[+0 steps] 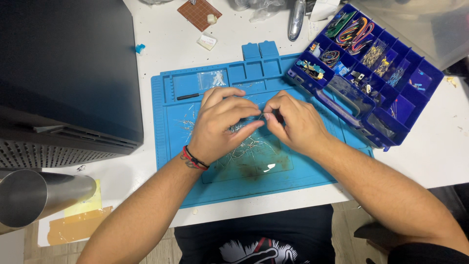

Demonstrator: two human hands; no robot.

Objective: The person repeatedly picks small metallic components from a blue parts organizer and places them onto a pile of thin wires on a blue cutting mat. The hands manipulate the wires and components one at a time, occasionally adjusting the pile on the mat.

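You are pinching a thin wire part [261,115] between the fingertips of both hands over the blue mat [312,172]. Your left hand [221,124] is closing thumb and forefinger narrowly on one end; your right hand [293,122] is gripping the other end, fingers curled tight. Judging by the grip, you are bending or straightening its legs, so keep the pinch close to the body of the part and work slowly, since legs this fine likely kink easily. The part is sitting right between your two hands, just above the loose pile of wire parts [244,144] scattered on the mat. The parts box [415,105] is lying open beside your right hand, and a small screwdriver [188,96] is lying just beyond your left.
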